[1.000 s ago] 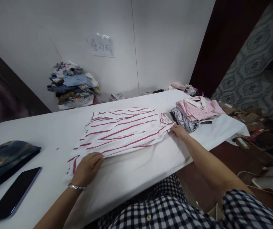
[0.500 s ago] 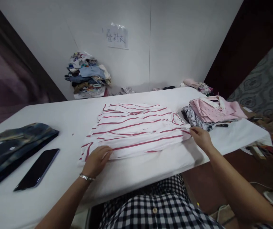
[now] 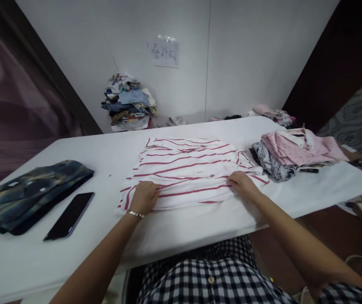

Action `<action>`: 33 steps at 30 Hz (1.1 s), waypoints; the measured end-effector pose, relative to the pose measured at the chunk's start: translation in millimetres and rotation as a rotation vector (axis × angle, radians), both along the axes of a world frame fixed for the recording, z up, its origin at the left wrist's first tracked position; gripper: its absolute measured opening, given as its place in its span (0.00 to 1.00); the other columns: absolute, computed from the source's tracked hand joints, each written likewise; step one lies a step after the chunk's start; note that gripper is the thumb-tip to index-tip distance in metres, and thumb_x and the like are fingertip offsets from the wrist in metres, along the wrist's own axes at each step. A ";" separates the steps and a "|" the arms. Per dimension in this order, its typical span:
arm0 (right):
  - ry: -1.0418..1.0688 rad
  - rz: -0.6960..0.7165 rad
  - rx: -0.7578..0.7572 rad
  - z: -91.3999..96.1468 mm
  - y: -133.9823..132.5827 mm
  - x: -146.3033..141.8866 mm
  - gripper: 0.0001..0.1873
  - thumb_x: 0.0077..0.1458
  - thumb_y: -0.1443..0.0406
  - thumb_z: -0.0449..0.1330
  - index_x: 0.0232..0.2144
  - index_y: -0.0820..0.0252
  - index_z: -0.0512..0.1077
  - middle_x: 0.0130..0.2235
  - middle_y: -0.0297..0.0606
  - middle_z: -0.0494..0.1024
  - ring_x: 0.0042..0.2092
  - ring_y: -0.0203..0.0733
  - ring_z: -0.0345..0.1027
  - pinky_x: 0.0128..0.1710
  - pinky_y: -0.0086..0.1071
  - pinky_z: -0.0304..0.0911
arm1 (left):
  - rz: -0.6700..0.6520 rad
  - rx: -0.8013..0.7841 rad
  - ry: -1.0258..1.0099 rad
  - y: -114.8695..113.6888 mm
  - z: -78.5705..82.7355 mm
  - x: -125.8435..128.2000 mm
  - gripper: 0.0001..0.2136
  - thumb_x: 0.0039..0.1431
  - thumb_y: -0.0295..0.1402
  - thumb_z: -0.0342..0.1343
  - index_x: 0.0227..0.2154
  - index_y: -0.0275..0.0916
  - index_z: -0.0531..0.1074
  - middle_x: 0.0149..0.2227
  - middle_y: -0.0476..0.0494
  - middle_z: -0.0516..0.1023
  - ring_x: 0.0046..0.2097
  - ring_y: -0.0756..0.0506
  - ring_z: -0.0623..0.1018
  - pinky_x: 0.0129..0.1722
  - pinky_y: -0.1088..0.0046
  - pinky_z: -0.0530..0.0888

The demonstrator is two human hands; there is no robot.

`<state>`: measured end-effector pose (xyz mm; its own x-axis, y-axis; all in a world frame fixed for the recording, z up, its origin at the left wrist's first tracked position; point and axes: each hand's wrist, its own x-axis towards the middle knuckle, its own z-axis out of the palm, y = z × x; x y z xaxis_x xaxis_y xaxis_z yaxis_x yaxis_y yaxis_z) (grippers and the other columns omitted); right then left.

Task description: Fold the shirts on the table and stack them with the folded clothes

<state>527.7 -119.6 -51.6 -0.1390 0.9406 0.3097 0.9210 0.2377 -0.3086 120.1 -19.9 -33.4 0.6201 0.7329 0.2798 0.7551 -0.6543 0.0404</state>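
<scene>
Here, our left hand (image 3: 145, 197) and right hand (image 3: 242, 185) rest on the near part of the white, red-striped cloth shirt (image 3: 187, 164), spread across the white-covered table (image 3: 181, 234), probably to steady its layers; whether either pinches fabric, we cannot tell.

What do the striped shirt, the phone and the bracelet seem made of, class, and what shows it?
Striped shirt: thin, matt cloth, perhaps cotton; soft creases show, but the fibre is unclear.
Phone: probably glass-fronted, in a metal or plastic frame; the dark face looks smooth.
Bracelet: likely silvery, polished metal; it glints.
</scene>
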 end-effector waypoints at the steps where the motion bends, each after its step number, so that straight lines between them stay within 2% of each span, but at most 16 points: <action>1: 0.031 0.041 0.032 1.6 -8.8 0.8 0.11 0.59 0.67 0.51 0.34 0.59 0.74 0.36 0.42 0.76 0.40 0.44 0.68 0.42 0.36 0.61 | -0.056 0.010 -0.024 -6.8 0.7 -4.4 0.07 0.58 0.31 0.49 0.28 0.38 0.71 0.31 0.41 0.75 0.37 0.42 0.73 0.40 0.63 0.68; 4: 0.099 0.113 0.068 3.7 -35.4 4.6 0.09 0.61 0.65 0.50 0.38 0.57 0.71 0.39 0.42 0.76 0.42 0.44 0.68 0.43 0.38 0.62 | -0.197 0.022 -0.069 -27.3 0.5 -19.7 0.06 0.57 0.27 0.49 0.29 0.39 0.70 0.32 0.43 0.76 0.37 0.45 0.73 0.45 0.62 0.67; 7: 0.120 0.126 0.084 0.0 -50.2 8.3 0.09 0.61 0.66 0.50 0.40 0.56 0.69 0.42 0.42 0.76 0.44 0.45 0.68 0.45 0.39 0.62 | -0.206 0.032 -0.060 -39.5 0.5 -31.9 0.06 0.55 0.25 0.49 0.29 0.40 0.70 0.30 0.46 0.76 0.35 0.46 0.74 0.53 0.57 0.62; 11: 0.072 0.103 0.082 -5.9 -46.0 8.7 0.12 0.60 0.66 0.51 0.45 0.57 0.68 0.46 0.44 0.75 0.48 0.48 0.67 0.47 0.43 0.62 | -0.170 0.026 -0.063 -39.1 6.6 -36.4 0.07 0.55 0.26 0.50 0.33 0.41 0.72 0.32 0.47 0.78 0.35 0.46 0.75 0.53 0.53 0.60; 14: 0.015 0.062 0.051 -4.5 -38.6 8.3 0.13 0.58 0.65 0.52 0.43 0.59 0.71 0.40 0.45 0.77 0.43 0.49 0.69 0.45 0.44 0.63 | -0.151 -0.005 -0.081 -36.1 14.9 -36.8 0.05 0.55 0.28 0.51 0.30 0.41 0.71 0.30 0.48 0.77 0.35 0.46 0.75 0.53 0.54 0.61; 18: 0.080 0.037 0.020 2.5 -35.5 11.9 0.12 0.58 0.63 0.51 0.38 0.57 0.74 0.34 0.42 0.78 0.38 0.48 0.70 0.41 0.43 0.64 | -0.093 -0.074 -0.090 -30.6 30.2 -45.3 0.04 0.53 0.30 0.51 0.26 0.40 0.68 0.28 0.49 0.75 0.34 0.47 0.74 0.58 0.52 0.56; 21: 0.169 0.005 -0.015 7.4 -28.6 19.4 0.13 0.58 0.61 0.51 0.39 0.54 0.74 0.37 0.42 0.79 0.40 0.49 0.71 0.43 0.43 0.64 | -0.006 -0.192 -0.171 -14.1 43.3 -52.2 0.05 0.54 0.35 0.51 0.29 0.41 0.70 0.30 0.49 0.77 0.35 0.46 0.75 0.59 0.52 0.55; 24: 0.248 -0.060 -0.097 9.8 -9.8 27.6 0.15 0.57 0.58 0.52 0.41 0.54 0.74 0.41 0.40 0.79 0.43 0.49 0.72 0.44 0.40 0.65 | 0.088 -0.393 -0.300 18.0 48.6 -49.5 0.12 0.54 0.41 0.52 0.36 0.41 0.73 0.36 0.48 0.78 0.38 0.45 0.76 0.53 0.62 0.67; 26: 0.234 -0.129 -0.186 9.3 6.1 30.3 0.16 0.56 0.56 0.52 0.40 0.54 0.75 0.40 0.38 0.79 0.41 0.49 0.73 0.41 0.38 0.67 | 0.143 -0.514 -0.318 43.6 43.1 -42.1 0.15 0.52 0.41 0.53 0.40 0.42 0.74 0.41 0.47 0.78 0.42 0.44 0.76 0.46 0.68 0.71; 28: 0.179 -0.166 -0.268 7.5 19.7 30.0 0.17 0.54 0.55 0.53 0.38 0.54 0.76 0.39 0.38 0.80 0.40 0.49 0.73 0.39 0.37 0.67 | 0.201 -0.572 -0.215 66.9 31.2 -32.8 0.17 0.49 0.38 0.55 0.42 0.41 0.74 0.44 0.47 0.78 0.45 0.43 0.76 0.46 0.70 0.71; 30: 0.136 -0.159 -0.313 5.1 27.9 27.4 0.18 0.54 0.54 0.53 0.39 0.55 0.76 0.41 0.39 0.80 0.42 0.50 0.73 0.42 0.38 0.67 | 0.239 -0.542 -0.088 83.3 17.7 -24.1 0.20 0.47 0.37 0.57 0.45 0.41 0.74 0.48 0.44 0.76 0.48 0.42 0.75 0.49 0.69 0.69; 33: 0.094 -0.152 -0.326 2.8 29.8 23.7 0.23 0.53 0.51 0.54 0.44 0.56 0.75 0.46 0.41 0.78 0.46 0.51 0.72 0.46 0.40 0.66 | 0.229 -0.425 0.047 92.3 4.4 -14.9 0.21 0.45 0.40 0.59 0.44 0.40 0.74 0.49 0.40 0.74 0.51 0.39 0.72 0.51 0.65 0.68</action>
<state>551.5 -89.8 -48.9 0.0249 0.9997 -0.0053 0.9023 -0.0247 -0.4304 105.2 72.4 -29.0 0.4342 0.8954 -0.0982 0.8853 -0.4041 0.2301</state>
